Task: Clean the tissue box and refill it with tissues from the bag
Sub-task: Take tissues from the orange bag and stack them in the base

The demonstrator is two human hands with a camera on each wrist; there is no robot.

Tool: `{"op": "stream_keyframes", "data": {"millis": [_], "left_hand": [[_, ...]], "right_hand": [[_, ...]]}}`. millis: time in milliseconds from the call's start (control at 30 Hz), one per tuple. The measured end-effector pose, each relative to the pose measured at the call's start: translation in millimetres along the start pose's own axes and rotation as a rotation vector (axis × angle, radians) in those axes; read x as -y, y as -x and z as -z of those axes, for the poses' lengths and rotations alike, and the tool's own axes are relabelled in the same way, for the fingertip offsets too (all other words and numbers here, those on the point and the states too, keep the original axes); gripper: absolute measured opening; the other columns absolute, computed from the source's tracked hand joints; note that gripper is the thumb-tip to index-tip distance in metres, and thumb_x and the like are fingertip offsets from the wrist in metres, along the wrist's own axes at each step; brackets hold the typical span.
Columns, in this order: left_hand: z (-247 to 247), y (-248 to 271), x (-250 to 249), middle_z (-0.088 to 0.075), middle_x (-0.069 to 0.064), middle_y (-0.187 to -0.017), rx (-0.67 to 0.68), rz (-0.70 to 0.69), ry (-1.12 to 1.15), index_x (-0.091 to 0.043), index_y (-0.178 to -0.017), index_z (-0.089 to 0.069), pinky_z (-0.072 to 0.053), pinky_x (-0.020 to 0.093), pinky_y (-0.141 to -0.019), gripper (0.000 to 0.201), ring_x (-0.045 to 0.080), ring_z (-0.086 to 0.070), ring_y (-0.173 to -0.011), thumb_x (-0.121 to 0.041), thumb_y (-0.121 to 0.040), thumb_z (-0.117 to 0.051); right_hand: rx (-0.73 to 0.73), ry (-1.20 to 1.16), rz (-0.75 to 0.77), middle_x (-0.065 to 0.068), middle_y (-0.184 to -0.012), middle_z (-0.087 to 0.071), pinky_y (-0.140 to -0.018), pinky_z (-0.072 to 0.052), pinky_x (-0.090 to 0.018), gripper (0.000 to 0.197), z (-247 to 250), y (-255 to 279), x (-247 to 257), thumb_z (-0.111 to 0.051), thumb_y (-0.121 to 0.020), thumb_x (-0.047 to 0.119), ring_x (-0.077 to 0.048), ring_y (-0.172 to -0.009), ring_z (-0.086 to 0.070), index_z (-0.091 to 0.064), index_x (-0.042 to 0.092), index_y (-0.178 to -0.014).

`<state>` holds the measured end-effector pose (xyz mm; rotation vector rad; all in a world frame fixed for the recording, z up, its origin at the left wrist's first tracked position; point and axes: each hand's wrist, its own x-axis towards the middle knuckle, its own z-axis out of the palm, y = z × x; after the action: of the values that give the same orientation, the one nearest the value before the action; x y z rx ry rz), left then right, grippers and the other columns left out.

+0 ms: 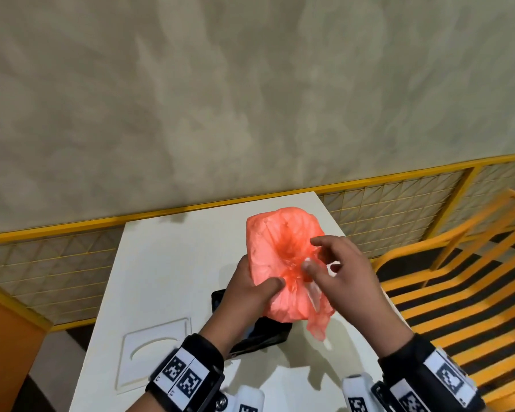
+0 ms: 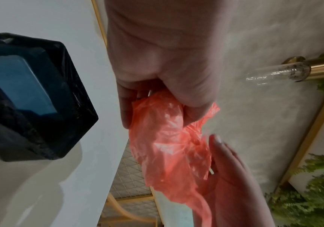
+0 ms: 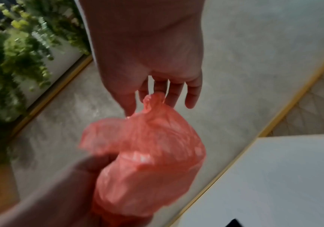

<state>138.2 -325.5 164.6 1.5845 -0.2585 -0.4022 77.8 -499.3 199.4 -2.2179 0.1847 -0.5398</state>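
Note:
A red plastic bag [image 1: 280, 248] with a twisted, knotted neck is held up over the white table [image 1: 161, 263]. My left hand [image 1: 250, 289] grips its left side, with the thumb pressed on the front. My right hand [image 1: 333, 263] pinches the knotted neck [image 3: 153, 98] between thumb and fingers. Below the bag stands the black tissue box [image 1: 268, 331], open at the top in the left wrist view [image 2: 31, 99] and partly hidden by my hands. The bag's contents do not show.
A flat white panel with a curved slot [image 1: 152, 355] lies on the table at the near left. A yellow mesh railing [image 1: 72, 263] runs behind the table. Orange slatted framing [image 1: 458, 278] stands to the right. Green plants [image 2: 312, 192] hang on the wall.

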Motion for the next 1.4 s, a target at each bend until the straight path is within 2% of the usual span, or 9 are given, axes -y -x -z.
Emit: {"op": "stream_keyframes", "data": {"millis": [267,400,533,633,733,967,1133,1300,1400], "left_hand": [[-7,2,3,-0.080,-0.003,-0.097,0.057,0.185,0.168,-0.020,-0.122,-0.061,-0.062,0.031,-0.066,0.036,0.012,-0.077,-0.086,0.000,-0.092,-0.054],[-21,1,32,-0.073,0.016,-0.117,0.098,0.472,0.293,-0.020,-0.126,-0.058,-0.058,0.059,-0.085,0.036,0.036,-0.071,-0.103,-0.015,-0.092,-0.050],[-53,2,58,-0.075,0.016,-0.111,0.147,0.665,0.299,-0.010,-0.129,-0.059,-0.061,0.045,-0.073,0.033,0.032,-0.071,-0.094,-0.017,-0.102,-0.042],[-76,-3,74,-0.078,0.003,-0.103,0.230,0.561,0.021,-0.014,-0.133,-0.057,-0.060,0.040,-0.082,0.038,0.020,-0.074,-0.094,-0.032,-0.100,-0.047],[-94,-14,100,-0.051,0.006,-0.145,0.243,0.334,-0.418,-0.018,-0.158,-0.028,-0.046,0.039,-0.110,0.069,0.024,-0.056,-0.130,-0.041,-0.097,-0.051],[-138,-20,127,-0.054,-0.004,-0.137,0.670,-0.408,-1.212,-0.031,-0.127,-0.064,-0.041,0.043,-0.101,0.034,0.026,-0.045,-0.130,-0.033,-0.097,-0.047],[-149,-27,136,-0.044,0.006,-0.146,0.676,-0.293,-1.487,-0.029,-0.129,-0.064,-0.031,0.052,-0.108,0.036,0.036,-0.031,-0.139,-0.037,-0.096,-0.052],[-143,-43,128,-0.018,0.010,-0.157,0.621,-0.121,-1.469,-0.026,-0.155,-0.019,-0.037,0.052,-0.106,0.093,0.038,-0.025,-0.140,-0.047,-0.080,-0.069],[-145,-49,121,-0.032,0.010,-0.145,0.516,-0.157,-1.461,-0.027,-0.156,-0.021,-0.043,0.045,-0.099,0.088,0.036,-0.038,-0.127,-0.037,-0.082,-0.067]], "right_hand": [[-0.132,-0.228,-0.261,0.012,-0.095,-0.068,-0.077,-0.055,-0.029,0.025,4,6,-28,-0.061,-0.092,0.009,-0.004,-0.088,-0.063,-0.066,0.033,-0.088],[-0.102,-0.612,-0.570,-0.004,-0.106,-0.067,-0.075,-0.060,-0.053,0.018,10,25,-50,-0.062,-0.094,0.028,-0.028,-0.096,-0.069,-0.060,0.033,-0.111],[0.089,-0.746,-0.695,-0.010,-0.114,-0.071,-0.085,-0.054,-0.061,0.036,0,53,-89,-0.071,-0.088,0.018,-0.034,-0.100,-0.070,-0.058,0.025,-0.120],[-0.013,-0.664,-0.796,-0.010,-0.114,-0.070,-0.082,-0.056,-0.059,0.038,3,67,-122,-0.069,-0.085,0.004,-0.033,-0.097,-0.070,-0.059,0.025,-0.116],[-0.016,-0.485,-0.867,-0.006,-0.108,-0.069,-0.074,-0.060,-0.053,0.040,16,75,-149,-0.063,-0.087,0.000,-0.029,-0.089,-0.072,-0.056,0.028,-0.115],[0.183,-0.193,-0.843,0.003,-0.102,-0.068,-0.072,-0.060,-0.038,0.050,19,89,-184,-0.074,-0.074,0.010,-0.014,-0.088,-0.067,-0.054,0.033,-0.112],[0.260,-0.100,-0.827,0.004,-0.098,-0.068,-0.063,-0.062,-0.034,0.054,20,87,-197,-0.067,-0.075,-0.001,-0.014,-0.082,-0.068,-0.053,0.032,-0.115],[0.322,-0.072,-0.803,0.006,-0.097,-0.068,-0.063,-0.062,-0.032,0.058,23,87,-203,-0.068,-0.077,0.001,-0.013,-0.083,-0.069,-0.050,0.033,-0.122],[0.300,0.083,-0.708,0.004,-0.118,-0.058,-0.081,-0.058,-0.032,0.067,25,83,-198,-0.067,-0.077,0.005,-0.016,-0.104,-0.060,-0.044,0.036,-0.132]]}}
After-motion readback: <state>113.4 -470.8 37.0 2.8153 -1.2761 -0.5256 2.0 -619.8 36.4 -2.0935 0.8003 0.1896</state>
